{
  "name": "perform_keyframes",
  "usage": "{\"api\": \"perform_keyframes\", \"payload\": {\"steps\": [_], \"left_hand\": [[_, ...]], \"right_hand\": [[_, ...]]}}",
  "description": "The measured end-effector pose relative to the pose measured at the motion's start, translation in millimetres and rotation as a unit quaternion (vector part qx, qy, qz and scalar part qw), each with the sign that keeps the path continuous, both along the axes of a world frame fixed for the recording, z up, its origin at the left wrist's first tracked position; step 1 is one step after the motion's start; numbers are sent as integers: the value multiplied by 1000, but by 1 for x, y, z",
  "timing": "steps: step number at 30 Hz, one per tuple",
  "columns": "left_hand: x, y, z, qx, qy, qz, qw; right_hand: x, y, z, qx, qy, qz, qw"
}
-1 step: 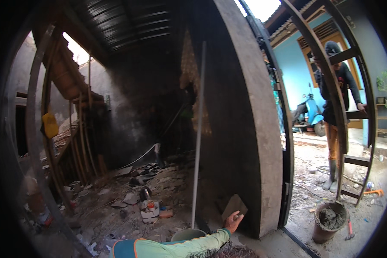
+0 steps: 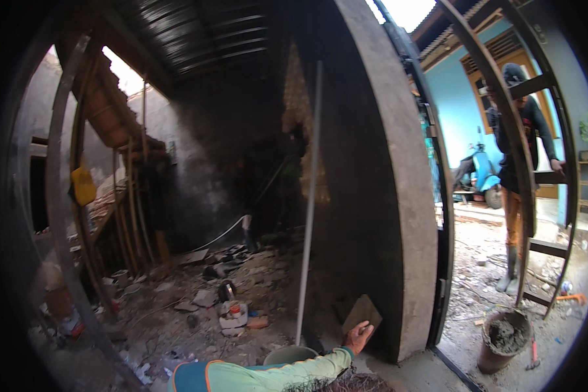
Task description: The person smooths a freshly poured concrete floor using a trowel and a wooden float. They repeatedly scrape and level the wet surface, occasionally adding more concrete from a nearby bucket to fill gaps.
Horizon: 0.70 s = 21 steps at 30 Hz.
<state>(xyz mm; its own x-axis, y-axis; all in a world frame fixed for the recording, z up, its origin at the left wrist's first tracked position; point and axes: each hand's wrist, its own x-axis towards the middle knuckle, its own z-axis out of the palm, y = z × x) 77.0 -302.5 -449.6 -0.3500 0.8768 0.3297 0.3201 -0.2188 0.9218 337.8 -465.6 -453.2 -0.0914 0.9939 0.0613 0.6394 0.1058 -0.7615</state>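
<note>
My left arm, in a pale green sleeve with teal and orange trim, reaches rightward along the lower edge. My left hand [image 2: 359, 338] is closed on a flat brown rectangular board [image 2: 360, 315], like a plasterer's float, tilted against the foot of the dark wall [image 2: 353, 215]. Any handle is hidden. Under the forearm shows the rim of a bucket [image 2: 287, 355], its contents mostly covered. A patch of dark, hair-like strands [image 2: 356, 383] touches the lower edge. My right hand is out of view.
A bucket of wet mortar [image 2: 504, 341] stands right, beside a red-handled hammer [image 2: 534, 356]. Another person [image 2: 522, 137] holds a ladder [image 2: 550, 248] there. A pale upright pole [image 2: 310, 215] rises left of the wall. Rubble [image 2: 206, 299] covers the inner floor; wooden props [image 2: 127, 228] stand farther left.
The whole view has shifted slightly, so things appear a little farther right. My fingers curl somewhat more over the board, which stays at about the same spot by the wall.
</note>
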Motion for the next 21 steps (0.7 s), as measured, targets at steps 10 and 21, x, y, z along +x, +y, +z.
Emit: {"api": "perform_keyframes", "payload": {"steps": [10,21], "left_hand": [[-11,-34,44,-29,-67,-3,997],[-33,-42,60,-58,-252,-10,966]], "right_hand": [[-58,34,-13,-16,-8,58,998],[-36,9,-92,-100,-73,-22,992]]}}
